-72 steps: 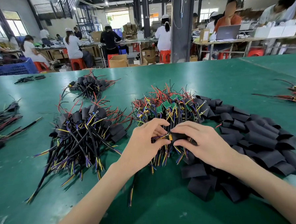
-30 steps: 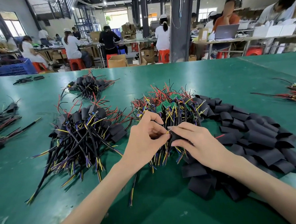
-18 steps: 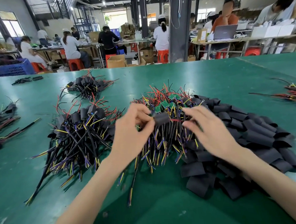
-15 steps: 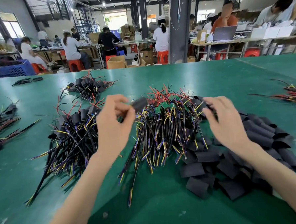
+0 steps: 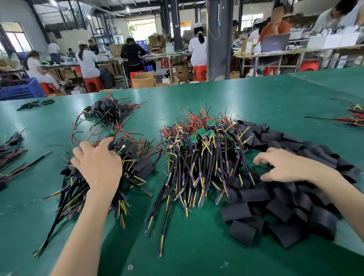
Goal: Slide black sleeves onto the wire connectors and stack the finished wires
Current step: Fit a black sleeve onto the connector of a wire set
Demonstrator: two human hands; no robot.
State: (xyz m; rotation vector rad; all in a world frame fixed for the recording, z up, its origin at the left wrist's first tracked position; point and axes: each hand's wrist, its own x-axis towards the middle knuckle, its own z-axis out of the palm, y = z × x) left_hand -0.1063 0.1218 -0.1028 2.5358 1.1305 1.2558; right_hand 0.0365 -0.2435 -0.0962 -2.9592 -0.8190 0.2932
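Left hand point(image 5: 98, 163) swung across to finished stack point(image 5: 137, 161), grip hidden: one more done; right hand point(image 5: 283, 166) spread, empty, over loose sleeves point(image 5: 282, 211)

Beyond the green table point(image 5: 196, 99), workers point(image 5: 88, 60) sit on red stools point(image 5: 199, 72) at benches point(image 5: 299, 51).

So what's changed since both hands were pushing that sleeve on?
The left hand carried the sleeved wire left, from over the middle bundle to the finished pile; whether it still grips it is unclear. The right hand let go and swung right, fingers spread above the loose sleeves. Piles and table stayed put.
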